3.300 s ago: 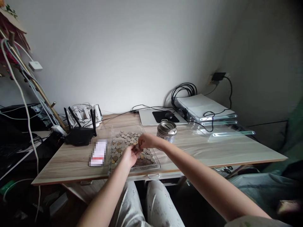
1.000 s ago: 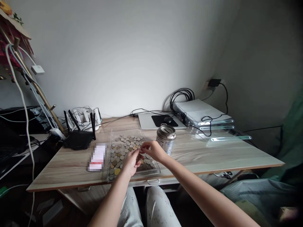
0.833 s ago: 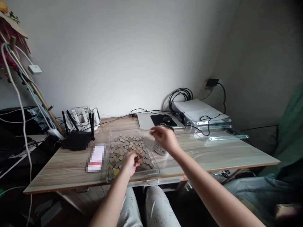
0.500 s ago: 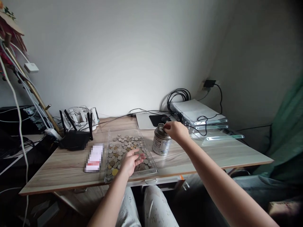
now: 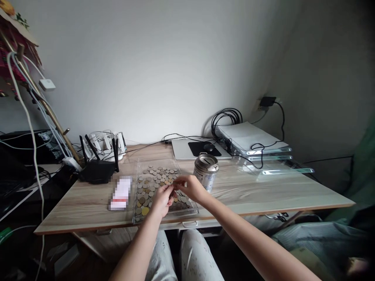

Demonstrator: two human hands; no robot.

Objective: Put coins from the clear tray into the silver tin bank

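Observation:
A clear plastic tray (image 5: 135, 195) lies on the desk with many loose coins (image 5: 160, 171) spread over it. Above its right half, my left hand (image 5: 162, 200) is closed, fingers curled inward. My right hand (image 5: 191, 187) meets it there, thumb and forefinger pinched at the left fingertips. Whatever lies between the fingers is too small and hidden to make out. Just behind my right hand stands a round metal can (image 5: 206, 169) with a slot in its lid and a worn printed label; my hand and wrist cover part of its lower side.
Left of the tray lies a blurred-out phone-shaped item (image 5: 120, 193), with a black router (image 5: 98, 171) behind it. At the back are a black mouse (image 5: 209, 147) on a dark pad and coiled black cable (image 5: 226, 117). Clear stacked trays (image 5: 263, 156) with paper stand right.
My right hand has left the can's lid and come down leftward to my left hand. The left fingers, spread before, have curled in. The view has shifted slightly.

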